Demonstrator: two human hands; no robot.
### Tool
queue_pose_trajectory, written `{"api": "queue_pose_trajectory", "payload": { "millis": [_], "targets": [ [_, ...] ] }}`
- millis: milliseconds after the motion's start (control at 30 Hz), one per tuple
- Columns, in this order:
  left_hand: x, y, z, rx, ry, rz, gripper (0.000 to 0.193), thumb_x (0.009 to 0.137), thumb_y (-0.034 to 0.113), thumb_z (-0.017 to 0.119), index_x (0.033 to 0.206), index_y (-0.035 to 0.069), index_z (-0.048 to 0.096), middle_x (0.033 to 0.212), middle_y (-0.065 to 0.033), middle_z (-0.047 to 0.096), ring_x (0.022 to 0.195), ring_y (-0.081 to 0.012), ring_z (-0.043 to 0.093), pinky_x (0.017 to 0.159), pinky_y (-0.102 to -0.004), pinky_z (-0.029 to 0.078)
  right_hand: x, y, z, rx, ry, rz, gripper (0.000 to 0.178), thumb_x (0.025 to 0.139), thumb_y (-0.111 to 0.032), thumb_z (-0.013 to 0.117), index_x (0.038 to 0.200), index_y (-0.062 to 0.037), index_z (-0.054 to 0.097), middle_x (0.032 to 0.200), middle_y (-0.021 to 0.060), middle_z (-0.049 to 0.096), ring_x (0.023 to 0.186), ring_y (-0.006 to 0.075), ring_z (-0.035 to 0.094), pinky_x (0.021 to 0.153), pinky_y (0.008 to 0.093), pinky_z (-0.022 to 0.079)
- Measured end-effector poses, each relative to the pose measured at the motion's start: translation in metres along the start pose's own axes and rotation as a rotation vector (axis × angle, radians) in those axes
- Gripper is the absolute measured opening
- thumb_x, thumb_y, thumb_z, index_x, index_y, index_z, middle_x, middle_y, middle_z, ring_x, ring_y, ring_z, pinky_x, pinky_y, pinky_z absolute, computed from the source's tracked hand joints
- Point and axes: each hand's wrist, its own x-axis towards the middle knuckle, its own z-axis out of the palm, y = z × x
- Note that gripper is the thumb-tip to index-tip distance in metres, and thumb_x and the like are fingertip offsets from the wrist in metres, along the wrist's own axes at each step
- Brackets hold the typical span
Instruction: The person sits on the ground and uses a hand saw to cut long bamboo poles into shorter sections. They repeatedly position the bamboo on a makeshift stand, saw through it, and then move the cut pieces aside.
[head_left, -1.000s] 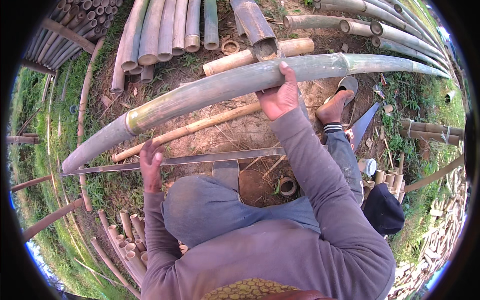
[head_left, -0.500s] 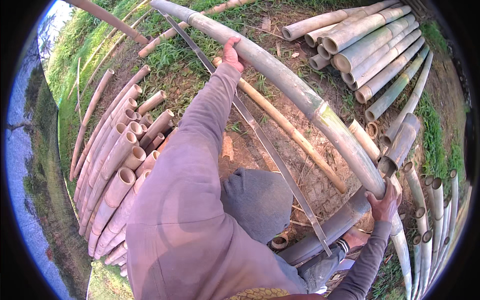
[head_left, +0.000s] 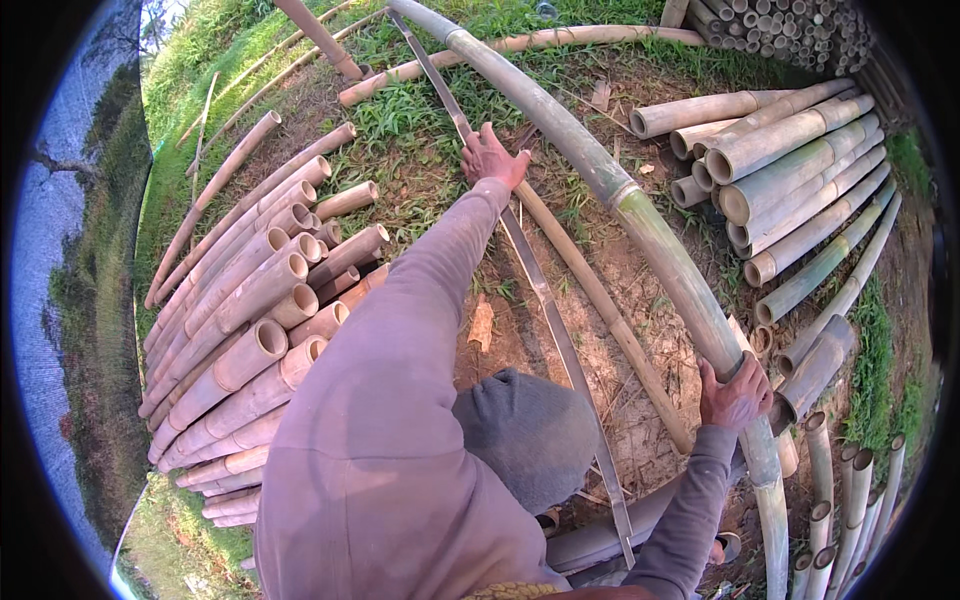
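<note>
A long greenish bamboo pole [head_left: 575, 135] curves from the top of the view down to the lower right. My right hand [head_left: 735, 392] is wrapped round its lower part. Fingers spread and thumb apart, my left hand [head_left: 494, 160] is off the pole, over a long flat grey strip [head_left: 548, 305] that looks like metal. Its fingertips lie at the strip's edge; whether they touch it I cannot tell. A thinner bamboo stick [head_left: 600, 300] runs down from beside that hand, its upper end partly hidden. My bent knee [head_left: 525, 435] in grey cloth is below the strip.
Cut bamboo poles lie in a big pile [head_left: 225, 375] on the left and a smaller stack [head_left: 790, 170] at the upper right. A short dark, wide tube [head_left: 818, 368] lies right of my right hand. More poles [head_left: 850, 500] stand out at the lower right. Grass and bare soil [head_left: 640, 370] surround them.
My left hand has let go of the bamboo pole and moved over to the grey strip. My right hand still grips the pole, which now appears lower. The view has shifted.
</note>
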Motion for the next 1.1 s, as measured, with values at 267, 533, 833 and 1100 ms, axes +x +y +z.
{"api": "queue_pose_trajectory", "payload": {
  "millis": [267,533,833,1100],
  "targets": [
    [0.011,-0.081,0.088,-0.524,0.107,-0.401,0.059,0.079,0.027,0.087,0.122,-0.003,0.06,0.119,-0.027,0.07,0.11,-0.0393,0.071,0.097,-0.0451,0.056,-0.031,-0.019,0.006,0.001,0.013,0.01,0.086,0.073,-0.045,0.089,0.144,-0.0145,0.052,0.136,0.0061,0.059,0.132,0.0287,0.053,0.115,0.0569,0.031],
    [-0.1,-0.014,-0.006,-1.058,-0.025,-0.544,0.054,0.095,0.02,0.077,0.13,-0.003,0.044,0.076,-0.0087,0.059,0.057,-0.0166,0.058,0.05,-0.0364,0.05,-0.08,-0.015,-0.048,0.273,0.051,-0.191,0.082,0.084,-0.038,0.081,0.151,-0.0064,0.046,0.149,0.0155,0.051,0.136,0.0369,0.05,0.117,0.0584,0.032],
    [-0.082,0.007,-0.022,-1.295,-0.023,-0.514,0.058,0.103,0.037,0.067,0.133,-0.004,0.039,0.073,-0.0095,0.057,0.046,-0.0186,0.056,0.038,-0.0351,0.046,-0.2,0.042,-0.062,0.147,-0.068,-0.178,0.072,0.091,-0.045,0.074,0.145,-0.0024,0.051,0.141,0.0174,0.056,0.127,0.0397,0.054,0.109,0.055,0.038],
    [-0.012,0.006,-0.039,-1.673,-0.361,-0.446,0.033,0.097,0.042,0.071,0.106,0.015,0.054,0.074,-0.0008,0.048,0.055,-0.0144,0.051,0.048,-0.0314,0.045,-0.205,0.081,-0.054,0.525,-0.192,-0.187,0.032,0.095,-0.016,0.069,0.127,-0.0095,0.069,0.099,0.02,0.07,0.082,0.0438,0.069,0.07,0.0496,0.055]
  ]
}}
